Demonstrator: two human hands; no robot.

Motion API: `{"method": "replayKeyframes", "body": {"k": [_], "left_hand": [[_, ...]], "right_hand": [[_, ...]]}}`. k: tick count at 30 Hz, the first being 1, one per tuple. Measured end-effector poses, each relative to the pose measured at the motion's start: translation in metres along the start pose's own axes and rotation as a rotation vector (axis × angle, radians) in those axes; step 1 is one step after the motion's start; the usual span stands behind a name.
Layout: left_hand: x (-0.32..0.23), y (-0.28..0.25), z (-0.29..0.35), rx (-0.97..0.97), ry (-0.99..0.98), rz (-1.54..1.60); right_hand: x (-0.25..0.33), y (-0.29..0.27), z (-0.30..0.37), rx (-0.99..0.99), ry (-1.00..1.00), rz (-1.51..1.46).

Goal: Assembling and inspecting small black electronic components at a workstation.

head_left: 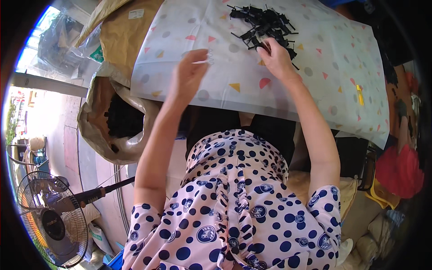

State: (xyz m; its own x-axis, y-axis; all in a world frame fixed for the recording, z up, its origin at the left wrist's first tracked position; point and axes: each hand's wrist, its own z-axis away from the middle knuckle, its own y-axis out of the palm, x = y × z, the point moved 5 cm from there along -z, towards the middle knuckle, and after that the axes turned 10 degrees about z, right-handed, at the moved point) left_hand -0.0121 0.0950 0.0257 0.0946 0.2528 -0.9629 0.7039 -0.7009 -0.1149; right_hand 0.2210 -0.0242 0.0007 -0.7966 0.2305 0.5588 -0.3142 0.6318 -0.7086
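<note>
Right hand [278, 58] curled and left hand [190, 74] blurred, any grip by either impossible to tell, a person [272, 227] works over a patterned tablecloth [234, 85] beside an open sack [130, 150], the right at a heap of black parts [265, 21] toward the far edge, a small yellow item [360, 95] lying rightward.

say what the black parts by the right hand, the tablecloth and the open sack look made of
Black parts: probably moulded plastic, fairly matte, given their even black colour and thin prongs.
Tablecloth: likely plastic sheet, smooth and milky, with a translucent-looking front edge.
Sack: perhaps plastic-coated paper; brown inside, shiny creases outside.
</note>
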Motion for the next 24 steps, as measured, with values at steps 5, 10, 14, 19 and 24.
{"method": "replayKeyframes", "body": {"k": [5, 10, 14, 19, 24], "left_hand": [[0.018, 0.083, -0.033, 0.1, -0.25, 0.393], [0.023, 0.109, -0.049, 0.16, -0.267, 0.46], [0.02, 0.109, -0.049, 0.115, -0.253, 0.444], [0.015, 0.1, -0.051, 0.144, -0.261, 0.476], [0.011, 0.097, -0.045, 0.375, -0.331, 0.301]], "right_hand": [[0.005, 0.003, 0.012, 0.346, 0.329, -0.556], [0.021, -0.008, 0.023, 0.416, 0.443, -0.818], [0.019, -0.009, 0.027, 0.372, 0.49, -0.881], [0.016, -0.012, 0.026, 0.342, 0.554, -0.972], [0.004, -0.027, 0.02, 0.231, 0.313, -0.57]]}}
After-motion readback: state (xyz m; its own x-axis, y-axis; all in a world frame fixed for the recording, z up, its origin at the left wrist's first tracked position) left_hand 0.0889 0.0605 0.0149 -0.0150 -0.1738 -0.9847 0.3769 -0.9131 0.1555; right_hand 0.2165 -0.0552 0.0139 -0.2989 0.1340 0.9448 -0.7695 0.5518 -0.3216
